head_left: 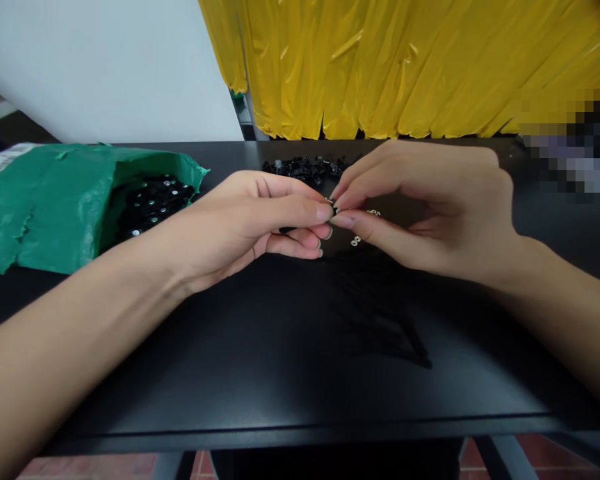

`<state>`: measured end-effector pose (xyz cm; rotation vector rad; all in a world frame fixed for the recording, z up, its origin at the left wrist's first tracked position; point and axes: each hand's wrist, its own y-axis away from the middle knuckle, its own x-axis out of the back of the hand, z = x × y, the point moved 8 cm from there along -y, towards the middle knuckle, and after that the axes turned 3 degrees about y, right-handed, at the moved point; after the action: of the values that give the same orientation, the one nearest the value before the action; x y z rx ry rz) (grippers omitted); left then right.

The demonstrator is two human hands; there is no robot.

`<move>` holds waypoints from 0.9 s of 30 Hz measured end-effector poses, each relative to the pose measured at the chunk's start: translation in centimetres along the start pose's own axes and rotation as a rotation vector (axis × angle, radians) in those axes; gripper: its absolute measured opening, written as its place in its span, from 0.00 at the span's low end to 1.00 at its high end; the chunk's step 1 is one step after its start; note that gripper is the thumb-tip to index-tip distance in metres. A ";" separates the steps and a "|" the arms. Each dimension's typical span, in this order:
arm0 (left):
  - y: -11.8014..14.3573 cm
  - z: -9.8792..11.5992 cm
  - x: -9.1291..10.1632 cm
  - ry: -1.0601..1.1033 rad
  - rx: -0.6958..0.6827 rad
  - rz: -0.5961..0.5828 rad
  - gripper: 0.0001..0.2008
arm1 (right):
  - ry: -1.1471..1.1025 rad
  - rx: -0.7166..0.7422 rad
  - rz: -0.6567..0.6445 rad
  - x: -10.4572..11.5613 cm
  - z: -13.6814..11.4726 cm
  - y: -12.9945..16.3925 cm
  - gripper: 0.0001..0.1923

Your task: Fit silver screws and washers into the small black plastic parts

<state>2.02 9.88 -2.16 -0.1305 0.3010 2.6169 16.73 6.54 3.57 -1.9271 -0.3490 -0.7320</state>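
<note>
My left hand (285, 220) and my right hand (420, 207) meet fingertip to fingertip above the dark table (260, 360). Between the left thumb and index finger is a small black part (335, 209) with a glint of metal; most of it is hidden by fingers. The right thumb and fingertips pinch at the same spot, and whether they hold a separate tiny piece cannot be told. The other left fingers curl loosely below. Several small light metal rings (356, 241) lie on the table just behind the right thumb.
At left lies a torn green plastic bag (55, 200), its mouth facing right, with many black pieces (153, 200) bearing shiny round spots. A pile of small black parts (315, 170) sits at the back. Yellow plastic strips (380, 67) hang behind, beside a white panel (120, 67).
</note>
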 end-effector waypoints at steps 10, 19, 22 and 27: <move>0.1 -0.2 -0.4 0.018 -0.011 -0.010 0.04 | -0.010 -0.031 0.057 0.3 0.0 0.1 0.05; -0.1 -0.1 -0.3 0.056 -0.055 0.024 0.05 | -0.014 0.008 0.055 0.3 -0.2 0.1 0.11; -0.1 -0.2 -0.5 0.058 -0.048 0.018 0.04 | -0.005 -0.042 0.071 0.4 0.2 0.1 0.07; -0.1 -0.4 -0.6 0.062 -0.039 0.012 0.04 | -0.025 -0.034 0.026 0.2 0.1 0.1 0.09</move>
<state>2.59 9.61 -2.51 -0.2236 0.2728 2.6351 16.95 6.54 3.63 -1.9706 -0.3288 -0.7012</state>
